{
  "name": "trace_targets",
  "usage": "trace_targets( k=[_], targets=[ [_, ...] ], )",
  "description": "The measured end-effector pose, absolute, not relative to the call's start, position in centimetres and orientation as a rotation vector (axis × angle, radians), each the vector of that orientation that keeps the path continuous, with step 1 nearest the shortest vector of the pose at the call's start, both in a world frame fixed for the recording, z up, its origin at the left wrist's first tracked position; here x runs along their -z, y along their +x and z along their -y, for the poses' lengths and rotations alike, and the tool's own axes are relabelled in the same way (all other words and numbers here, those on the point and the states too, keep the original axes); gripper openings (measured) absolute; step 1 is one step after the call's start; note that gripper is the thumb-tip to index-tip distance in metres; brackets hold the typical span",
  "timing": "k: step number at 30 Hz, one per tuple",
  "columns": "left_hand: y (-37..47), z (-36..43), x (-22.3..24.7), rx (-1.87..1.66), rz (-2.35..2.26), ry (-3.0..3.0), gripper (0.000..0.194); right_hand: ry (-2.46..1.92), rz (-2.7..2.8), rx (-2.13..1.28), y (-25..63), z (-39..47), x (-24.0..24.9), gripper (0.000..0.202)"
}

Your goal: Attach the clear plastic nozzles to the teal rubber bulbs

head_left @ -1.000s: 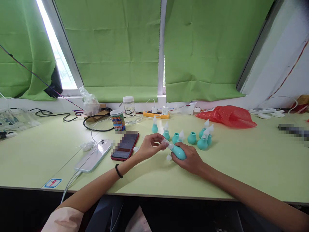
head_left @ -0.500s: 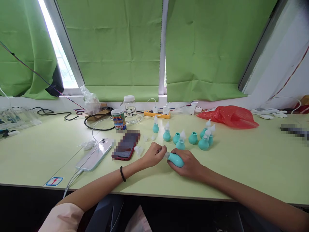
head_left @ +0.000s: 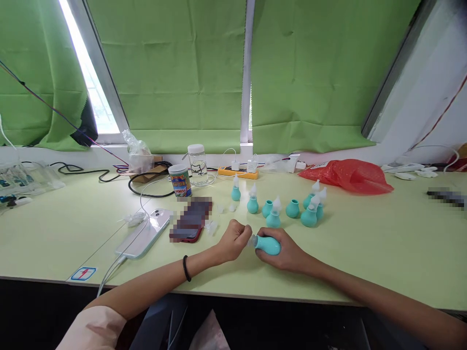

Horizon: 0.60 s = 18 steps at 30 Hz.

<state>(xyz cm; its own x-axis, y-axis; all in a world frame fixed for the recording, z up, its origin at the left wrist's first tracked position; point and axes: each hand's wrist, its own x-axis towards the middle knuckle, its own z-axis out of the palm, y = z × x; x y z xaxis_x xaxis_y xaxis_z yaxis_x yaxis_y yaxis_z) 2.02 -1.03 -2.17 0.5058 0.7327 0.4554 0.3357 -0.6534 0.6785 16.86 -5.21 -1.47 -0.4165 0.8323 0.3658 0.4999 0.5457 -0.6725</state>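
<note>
A teal rubber bulb (head_left: 269, 245) of a nasal aspirator lies sideways in my right hand (head_left: 288, 252), whose fingers are wrapped round it. Its neck points left, with a clear plastic nozzle (head_left: 253, 240) at the mouth. My left hand (head_left: 233, 241) is closed at the nozzle, thumb and fingers pinching its far end, which they partly hide. Just behind my hands stand a bulb with a clear nozzle (head_left: 273, 218), a bare bulb (head_left: 292, 208) and another bare bulb (head_left: 267, 209). Several nozzle-fitted bulbs (head_left: 309, 216) stand to the right.
Loose clear nozzles (head_left: 211, 227) lie left of my hands, beside a red-edged phone (head_left: 191, 219). A white phone (head_left: 144, 236) with a cable is farther left. Behind are a printed tub (head_left: 180, 181), a lidded jar (head_left: 197, 165), an orange power strip (head_left: 233, 172) and a red bag (head_left: 350, 176).
The held bulb has turned more level and shifted slightly right with my right hand. My left hand stays closed by the nozzle. The standing bulbs have not moved on the table.
</note>
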Motion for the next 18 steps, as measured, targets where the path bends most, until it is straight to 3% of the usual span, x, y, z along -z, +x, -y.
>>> trace_targets(
  k=[7,13,18],
  targets=[
    [1.72,1.12,1.55,-0.966,-0.824,2.499,0.032,-1.142,2.012,-0.995,17.10,4.73,1.14,0.020],
    [1.54,1.59,1.26,-0.915,-0.789,2.675,0.034,-1.136,1.859,-1.615,17.40,4.57,0.78,0.021],
    [1.44,1.91,1.11,-0.910,-0.747,2.748,0.031,-0.999,1.729,-1.816,17.51,4.46,0.90,0.023]
  ],
)
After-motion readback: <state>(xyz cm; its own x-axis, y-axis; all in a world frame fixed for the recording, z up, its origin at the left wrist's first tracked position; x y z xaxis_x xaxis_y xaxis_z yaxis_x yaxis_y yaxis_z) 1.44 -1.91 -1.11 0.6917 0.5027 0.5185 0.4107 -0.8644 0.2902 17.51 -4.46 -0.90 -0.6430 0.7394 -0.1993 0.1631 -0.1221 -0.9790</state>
